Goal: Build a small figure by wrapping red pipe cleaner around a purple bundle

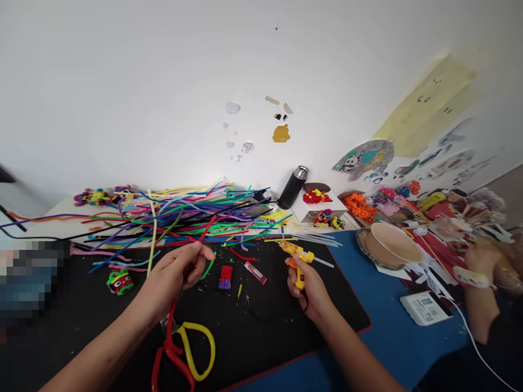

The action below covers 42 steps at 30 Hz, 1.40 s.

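My left hand is closed in a pinch on a red pipe cleaner, which hangs below it toward the scissors. A short green pipe cleaner shows by its fingertips; whether it is held too I cannot tell. In my right hand is a yellow hot glue gun, a clear glue stick jutting from its back, nozzle pointing up and left. Between the hands on the black mat lie a small red and purple pipe cleaner piece and a red lighter. Yellow-and-red-handled scissors lie near the front.
A big heap of coloured pipe cleaners lines the wall. A pipe cleaner face sits at left. Behind stand a black flask and a white box. At right are a bowl and another person's arm.
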### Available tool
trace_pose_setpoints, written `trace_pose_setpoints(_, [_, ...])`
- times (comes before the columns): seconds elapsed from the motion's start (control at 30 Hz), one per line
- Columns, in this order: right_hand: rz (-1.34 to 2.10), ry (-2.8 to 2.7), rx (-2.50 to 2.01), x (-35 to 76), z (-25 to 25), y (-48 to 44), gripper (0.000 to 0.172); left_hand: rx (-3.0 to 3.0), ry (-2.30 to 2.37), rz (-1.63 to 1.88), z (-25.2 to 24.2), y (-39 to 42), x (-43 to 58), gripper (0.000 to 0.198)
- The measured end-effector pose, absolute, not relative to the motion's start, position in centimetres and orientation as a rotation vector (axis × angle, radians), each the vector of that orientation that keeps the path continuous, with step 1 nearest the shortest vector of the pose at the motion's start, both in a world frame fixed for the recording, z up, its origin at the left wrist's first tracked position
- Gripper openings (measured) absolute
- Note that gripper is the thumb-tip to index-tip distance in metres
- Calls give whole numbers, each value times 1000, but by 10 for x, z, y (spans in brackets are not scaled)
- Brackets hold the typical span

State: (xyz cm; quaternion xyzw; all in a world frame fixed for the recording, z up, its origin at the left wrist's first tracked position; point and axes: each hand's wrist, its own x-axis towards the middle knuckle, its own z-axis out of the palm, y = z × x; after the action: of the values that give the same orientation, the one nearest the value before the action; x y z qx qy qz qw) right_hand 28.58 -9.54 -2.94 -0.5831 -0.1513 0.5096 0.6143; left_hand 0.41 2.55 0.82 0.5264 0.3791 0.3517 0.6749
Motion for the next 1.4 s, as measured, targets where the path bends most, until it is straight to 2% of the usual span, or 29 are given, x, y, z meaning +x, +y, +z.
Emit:
trace_pose_setpoints(0.23, [1292,-299,-1384,305,-41,-107,50,1155,857,758,7,22,9,47])
trace_pose_setpoints(0.47, [1331,-487,-1563,311,-38,-103,54,1182,873,745,8,20,9,51])
trace_pose_setpoints(0.63, [1215,-769,-1926,331,-41,-112,59,1221,873,737,5,21,8,52])
trace_pose_setpoints(0.87, [858,-1138,-2276,364,-35,-131,57,1268,891,769,-2,25,6,53])
trace_pose_setpoints(0.93, [814,-1118,-2190,359,-26,-131,56,1218,846,749,-2,24,7,52])
trace_pose_setpoints(1.1, [1066,-958,-1760,309,-13,-109,57,917,695,659,0,16,15,42])
trace_pose_setpoints(1.4, [1430,-808,-1055,196,-11,-50,43,528,385,506,5,-4,20,33])
